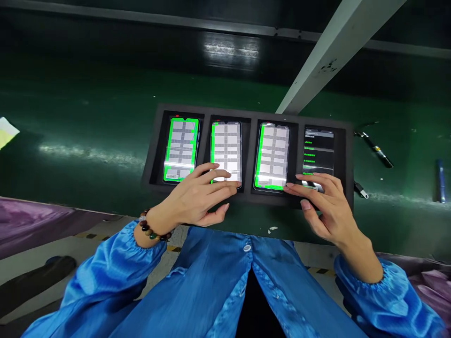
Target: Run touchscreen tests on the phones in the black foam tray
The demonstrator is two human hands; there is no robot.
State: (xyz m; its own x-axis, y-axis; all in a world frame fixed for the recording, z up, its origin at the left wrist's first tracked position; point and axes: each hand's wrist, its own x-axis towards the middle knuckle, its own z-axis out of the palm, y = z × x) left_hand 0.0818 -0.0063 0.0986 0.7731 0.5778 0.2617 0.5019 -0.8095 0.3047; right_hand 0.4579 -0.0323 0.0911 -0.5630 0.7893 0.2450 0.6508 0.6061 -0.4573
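Note:
Several smartphones lie face up in the slots of a dark foam tray. The leftmost phone shows a grey grid edged in green. Over the lower part of the second phone my left hand is spread, fingers apart, one fingertip at the screen's lower right corner. The third phone has a green band on its left and bottom edges; my right index fingertip touches its lower right corner. My right hand, open, partly covers the rightmost phone, which has a dark screen with green text lines.
The tray rests on a green bench. A grey metal post slants down behind it. Right of the tray are a black pen-like tool, a small black connector and a blue stick. A yellow-white paper is far left.

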